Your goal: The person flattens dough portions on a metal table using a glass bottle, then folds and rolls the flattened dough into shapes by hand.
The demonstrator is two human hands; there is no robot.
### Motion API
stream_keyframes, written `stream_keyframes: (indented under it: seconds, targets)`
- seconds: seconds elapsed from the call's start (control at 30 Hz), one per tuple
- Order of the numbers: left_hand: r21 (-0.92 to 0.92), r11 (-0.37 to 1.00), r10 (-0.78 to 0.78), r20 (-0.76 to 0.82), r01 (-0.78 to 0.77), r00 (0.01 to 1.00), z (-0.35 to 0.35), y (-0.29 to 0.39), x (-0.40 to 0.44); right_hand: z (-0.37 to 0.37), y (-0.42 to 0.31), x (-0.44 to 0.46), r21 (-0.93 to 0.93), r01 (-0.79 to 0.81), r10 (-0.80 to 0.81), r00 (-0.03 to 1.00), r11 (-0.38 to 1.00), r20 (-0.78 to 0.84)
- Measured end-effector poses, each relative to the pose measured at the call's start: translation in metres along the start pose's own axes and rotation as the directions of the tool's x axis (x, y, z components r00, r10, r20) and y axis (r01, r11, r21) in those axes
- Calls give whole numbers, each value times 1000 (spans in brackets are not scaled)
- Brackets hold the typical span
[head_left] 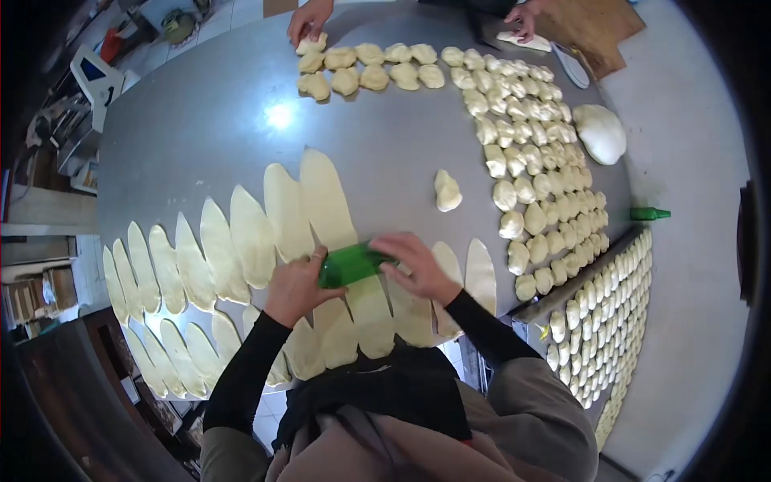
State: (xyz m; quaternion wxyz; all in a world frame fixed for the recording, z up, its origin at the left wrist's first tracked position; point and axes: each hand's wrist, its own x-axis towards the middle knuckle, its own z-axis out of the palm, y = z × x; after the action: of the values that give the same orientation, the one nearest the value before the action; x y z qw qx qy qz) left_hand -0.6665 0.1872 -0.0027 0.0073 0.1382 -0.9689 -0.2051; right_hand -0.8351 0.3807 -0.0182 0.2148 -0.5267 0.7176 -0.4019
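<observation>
A green glass bottle (353, 263) lies sideways over a long flattened dough piece (370, 309) near the front of the metal table. My left hand (299, 287) grips the bottle's left end, thumb along its lower side. At the other end, my right hand (414, 269) has its fingers stretched over the bottle's neck, palm not visible. Flattened dough strips (251, 233) lie side by side in two rows, to the left of and below the bottle. A single dough lump (447, 191) rests beyond my right hand.
Rows of dough lumps (534, 185) cover the table's right side, beside a large dough mass (600, 134). Another person's hands (310, 21) touch dough at the far edge. A second green bottle (650, 214) and a tray of shaped dough (606, 317) are at right.
</observation>
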Motion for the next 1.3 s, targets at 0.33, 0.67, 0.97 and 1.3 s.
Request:
stream_keyframes:
  seconds: [0.33, 0.67, 0.97, 1.3]
  targets:
    - [-233, 911, -342, 35, 341, 939, -44, 5, -77, -74, 85, 31, -96, -280, 262, 951, 955, -165]
    - [-545, 811, -407, -263, 213, 875, -45, -3, -54, -20, -14, 70, -341, 22, -162, 908, 940, -387]
    - [-685, 708, -239, -462, -172, 854, -25, 16, 60, -35, -40, 40, -436, 19, -196, 910, 900, -365]
    - [27, 992, 124, -290, -121, 949, 28, -27, 134, -14, 48, 134, -621, -139, -142, 914, 771, -380]
